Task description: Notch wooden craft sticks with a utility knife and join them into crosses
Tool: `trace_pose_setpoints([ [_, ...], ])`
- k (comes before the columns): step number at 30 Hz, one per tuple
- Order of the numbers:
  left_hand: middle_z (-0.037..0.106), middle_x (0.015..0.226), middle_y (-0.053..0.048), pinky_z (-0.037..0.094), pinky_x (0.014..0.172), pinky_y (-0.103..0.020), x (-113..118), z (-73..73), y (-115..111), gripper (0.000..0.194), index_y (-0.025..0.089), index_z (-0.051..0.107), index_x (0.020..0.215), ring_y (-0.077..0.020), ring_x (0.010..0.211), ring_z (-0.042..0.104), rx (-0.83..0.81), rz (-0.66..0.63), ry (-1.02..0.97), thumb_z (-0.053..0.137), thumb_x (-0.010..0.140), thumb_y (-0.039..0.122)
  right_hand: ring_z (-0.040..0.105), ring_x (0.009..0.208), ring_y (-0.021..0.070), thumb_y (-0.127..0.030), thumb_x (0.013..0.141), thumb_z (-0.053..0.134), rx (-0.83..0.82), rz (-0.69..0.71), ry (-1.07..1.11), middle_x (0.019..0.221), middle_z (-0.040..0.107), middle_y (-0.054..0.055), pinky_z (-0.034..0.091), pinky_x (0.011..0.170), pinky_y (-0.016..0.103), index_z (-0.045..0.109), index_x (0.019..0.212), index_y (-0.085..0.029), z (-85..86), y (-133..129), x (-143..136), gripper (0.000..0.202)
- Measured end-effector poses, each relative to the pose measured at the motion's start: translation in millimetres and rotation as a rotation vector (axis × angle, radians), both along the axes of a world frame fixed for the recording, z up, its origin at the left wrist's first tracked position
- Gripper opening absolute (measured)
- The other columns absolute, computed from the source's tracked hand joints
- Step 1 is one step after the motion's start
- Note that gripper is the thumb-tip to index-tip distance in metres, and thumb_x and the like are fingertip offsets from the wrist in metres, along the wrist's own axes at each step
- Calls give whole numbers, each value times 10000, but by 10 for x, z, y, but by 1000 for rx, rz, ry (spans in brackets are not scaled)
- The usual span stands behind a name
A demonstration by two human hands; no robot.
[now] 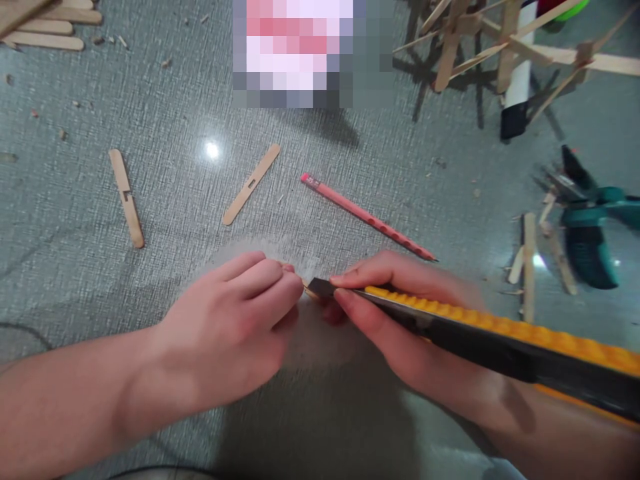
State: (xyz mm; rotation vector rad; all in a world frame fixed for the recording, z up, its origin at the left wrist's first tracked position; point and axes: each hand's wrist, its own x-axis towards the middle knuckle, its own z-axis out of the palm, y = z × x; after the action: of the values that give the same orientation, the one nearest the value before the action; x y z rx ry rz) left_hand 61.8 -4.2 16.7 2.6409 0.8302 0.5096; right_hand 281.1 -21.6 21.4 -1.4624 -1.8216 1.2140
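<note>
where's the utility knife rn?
Head view, lower right: the utility knife is in the right hand, below the pink pencil, its blade close to the left hand.

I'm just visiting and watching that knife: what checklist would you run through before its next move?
1. Knife held in the right hand, fingertips close behind the blade: ok.
2. Wooden piece held by the left hand: ok.
3. Firmness of that hold: cannot tell; the hand hides most of the piece.
4. Left fingers well away from the blade: not ok, its tip is right beside them.
5. Pencil clear of the blade: ok.
6. Pliers clear of the blade: ok, off to the right.
</note>
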Motion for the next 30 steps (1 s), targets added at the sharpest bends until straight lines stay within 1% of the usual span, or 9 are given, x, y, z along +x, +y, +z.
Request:
trace_pose_setpoints([
  [4, 711, 911, -65, 527, 675, -319, -10, 6, 1, 272, 132, 683, 714, -175, 785, 603, -8, 2, 13, 533, 929, 61, 685, 656, 105, -224, 915, 625, -10, -60, -11, 721, 708, -47, 530, 604, 219, 651, 888, -247, 25, -55, -31, 44],
  [8, 717, 903, -65, 507, 655, -317, 7, 0, 0, 268, 131, 687, 710, -179, 776, 600, -1, -8, 8, 539, 922, 63, 693, 650, 108, -215, 924, 617, -31, -73, 22, 725, 719, -46, 544, 594, 218, 654, 930, -255, 13, -78, -44, 54],
  [10, 714, 890, -63, 498, 654, -321, 16, -8, 13, 259, 130, 694, 736, -182, 768, 597, 5, -8, 5, 533, 928, 68, 698, 659, 120, -188, 908, 622, 24, -57, 15, 742, 726, -30, 551, 591, 232, 654, 928, -250, 0, -70, -48, 73],
  [13, 702, 869, -58, 488, 662, -333, 5, -22, 63, 265, 132, 707, 803, -177, 726, 567, 7, -8, 6, 496, 962, 111, 701, 663, 141, -156, 880, 617, 150, 26, 10, 751, 730, -4, 540, 558, 255, 647, 905, -246, -20, -33, -46, 98],
  [16, 680, 866, -58, 478, 679, -329, -21, -24, 128, 294, 137, 711, 881, -177, 739, 547, -63, 1, 7, 437, 988, 144, 703, 653, 149, -159, 879, 612, 186, 56, 2, 742, 732, 5, 527, 532, 265, 640, 883, -241, -31, 15, -38, 87],
  [20, 671, 916, -63, 488, 753, -326, -13, 13, 170, 299, 138, 712, 922, -189, 831, 571, -170, 88, 39, 419, 962, 100, 702, 646, 146, -138, 870, 613, 217, 91, 1, 751, 735, 2, 528, 531, 264, 631, 902, -240, -22, 52, -49, 109],
  [25, 659, 868, -52, 473, 714, -340, 50, 57, 157, 233, 144, 704, 875, -194, 791, 584, -237, 148, 105, 483, 930, 94, 703, 661, 137, -117, 873, 595, 292, 158, -23, 774, 732, -10, 546, 557, 252, 613, 939, -242, 11, 79, -88, 143],
  [30, 655, 835, -36, 460, 691, -356, 79, 44, 135, 146, 157, 684, 844, -202, 764, 600, -253, 226, 139, 558, 912, 127, 692, 641, 132, -101, 867, 596, 339, 159, -91, 757, 723, -11, 544, 556, 245, 602, 913, -240, 45, 79, -85, 146],
])
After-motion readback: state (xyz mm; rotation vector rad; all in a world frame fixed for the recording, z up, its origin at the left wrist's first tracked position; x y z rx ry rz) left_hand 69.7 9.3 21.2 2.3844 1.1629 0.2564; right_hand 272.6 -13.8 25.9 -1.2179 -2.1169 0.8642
